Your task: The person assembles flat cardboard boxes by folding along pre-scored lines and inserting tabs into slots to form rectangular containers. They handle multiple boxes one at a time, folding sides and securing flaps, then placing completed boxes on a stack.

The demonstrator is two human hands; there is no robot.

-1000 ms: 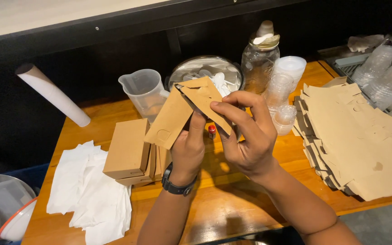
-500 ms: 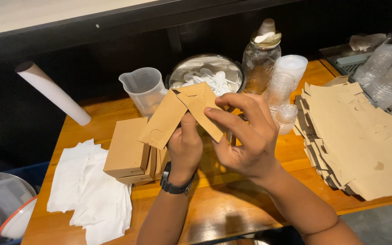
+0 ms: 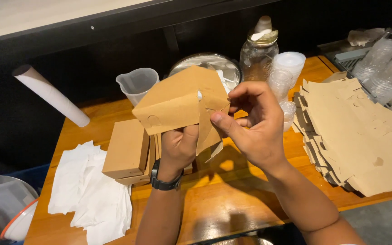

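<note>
Folding of the brown flat-cut cardboard box blank [image 3: 178, 102] was in hand, the blank being held up above the orange wooden surface [image 3: 232, 199]. The left hand [image 3: 178, 147] was clamped on its lower edge, while the right hand [image 3: 250, 124] pinched a hanging flap between thumb and fingers. The step would likely be done best if the blank were kept steady by the left grip and the flap pressed along its crease (not across it), so that the tab met its slot squarely.

Among the containers, a clear plastic measuring jug [image 3: 137, 84] appeared empty; a round metal bowl [image 3: 212, 68] held white pieces; a glass jar with a lid [image 3: 259, 54] held something pale. Finished brown cardboard boxes [image 3: 128, 149] were stacked just beside the left wrist.
</note>
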